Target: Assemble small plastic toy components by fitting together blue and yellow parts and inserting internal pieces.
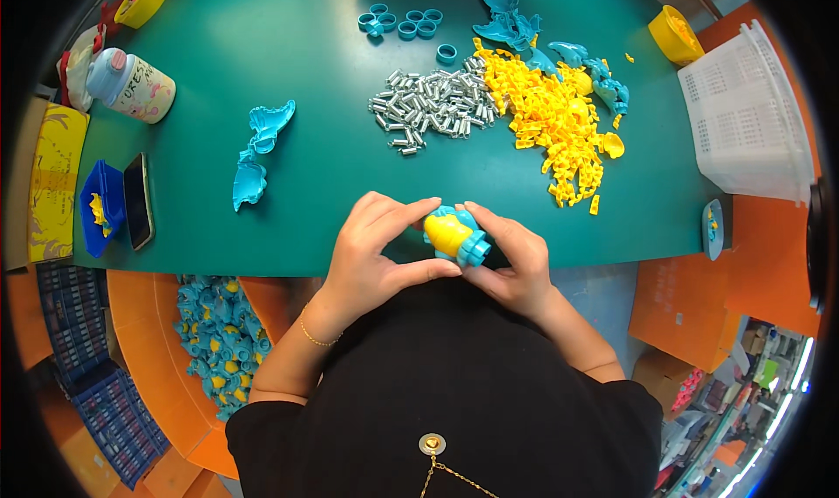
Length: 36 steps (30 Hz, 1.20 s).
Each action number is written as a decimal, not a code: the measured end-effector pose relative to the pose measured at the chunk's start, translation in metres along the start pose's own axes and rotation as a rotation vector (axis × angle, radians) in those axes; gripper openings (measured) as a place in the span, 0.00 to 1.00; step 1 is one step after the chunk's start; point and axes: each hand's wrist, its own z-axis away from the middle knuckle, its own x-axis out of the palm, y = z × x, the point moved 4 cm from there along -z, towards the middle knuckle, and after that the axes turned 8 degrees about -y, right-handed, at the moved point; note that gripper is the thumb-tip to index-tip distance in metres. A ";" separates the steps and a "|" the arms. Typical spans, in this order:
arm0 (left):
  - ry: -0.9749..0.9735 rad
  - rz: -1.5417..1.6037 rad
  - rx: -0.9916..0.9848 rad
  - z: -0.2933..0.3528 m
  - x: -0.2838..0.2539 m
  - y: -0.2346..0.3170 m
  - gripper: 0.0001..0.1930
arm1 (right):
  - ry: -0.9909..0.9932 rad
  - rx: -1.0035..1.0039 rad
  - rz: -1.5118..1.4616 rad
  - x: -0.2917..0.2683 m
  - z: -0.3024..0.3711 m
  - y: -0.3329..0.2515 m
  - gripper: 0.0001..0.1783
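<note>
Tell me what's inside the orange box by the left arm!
Lots of teal toys with yellow parts are heaped inside the orange box. The top ones cover whatever lies deeper, and the green table hides the far end.

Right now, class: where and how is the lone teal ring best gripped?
Probably by its outer wall, thumb and finger opposite, from above: the teal ring seems to lie flat, opening upward, apart from the other rings, with silver pieces close on its near side.
</note>
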 end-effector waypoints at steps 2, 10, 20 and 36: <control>0.036 0.049 -0.013 0.004 -0.004 0.002 0.35 | 0.032 0.079 -0.307 -0.001 -0.001 0.000 0.41; 0.043 0.983 -0.144 0.007 0.026 0.009 0.31 | -0.024 -0.068 -0.339 -0.011 -0.001 0.005 0.48; 0.098 -0.035 -0.033 -0.005 0.014 0.018 0.31 | -0.073 0.122 -0.306 -0.004 -0.006 0.005 0.31; -0.017 -0.099 0.148 -0.016 0.010 0.019 0.25 | 0.076 0.033 -0.338 -0.011 0.000 0.007 0.23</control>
